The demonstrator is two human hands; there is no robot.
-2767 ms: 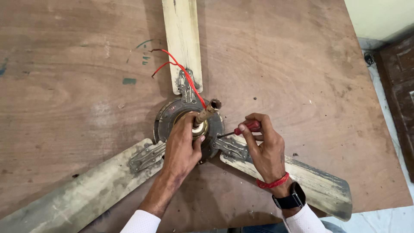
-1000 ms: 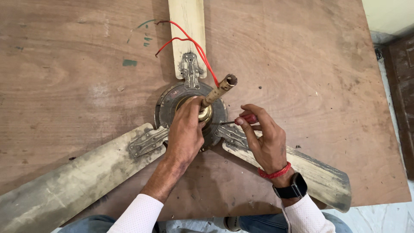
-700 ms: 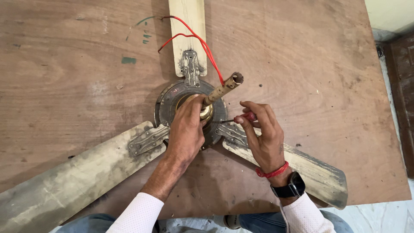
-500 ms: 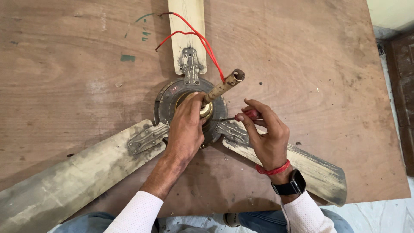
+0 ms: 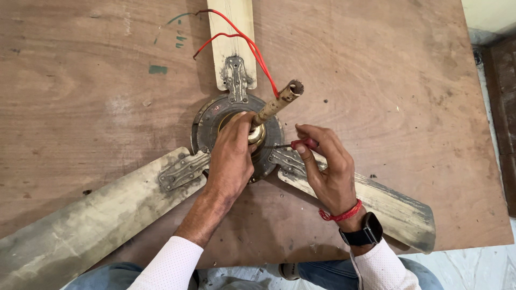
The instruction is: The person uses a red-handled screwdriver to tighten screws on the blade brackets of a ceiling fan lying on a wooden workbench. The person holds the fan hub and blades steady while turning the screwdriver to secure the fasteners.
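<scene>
A dirty three-bladed ceiling fan lies on a brown wooden table (image 5: 376, 64). Its round grey motor housing (image 5: 212, 115) sits in the middle, with a brass-coloured down rod (image 5: 277, 102) sticking up toward me. Red wires (image 5: 244, 43) come out of the rod's top and trail over the far blade (image 5: 231, 37). My left hand (image 5: 231, 158) rests on the housing and grips the brass collar at the rod's base. My right hand (image 5: 325, 166) holds a small red-handled screwdriver (image 5: 303, 144), its thin tip pointing at the collar.
One long blade (image 5: 91, 220) reaches to the lower left, another (image 5: 392, 207) to the lower right under my right wrist. The table's near edge runs just above my knees. At the right edge, pale floor and a dark wooden object (image 5: 505, 96) show.
The view has shifted slightly, so the fan sits a little lower in the frame. My right hand has brought the screwdriver tip closer to the collar. My left hand keeps its grip.
</scene>
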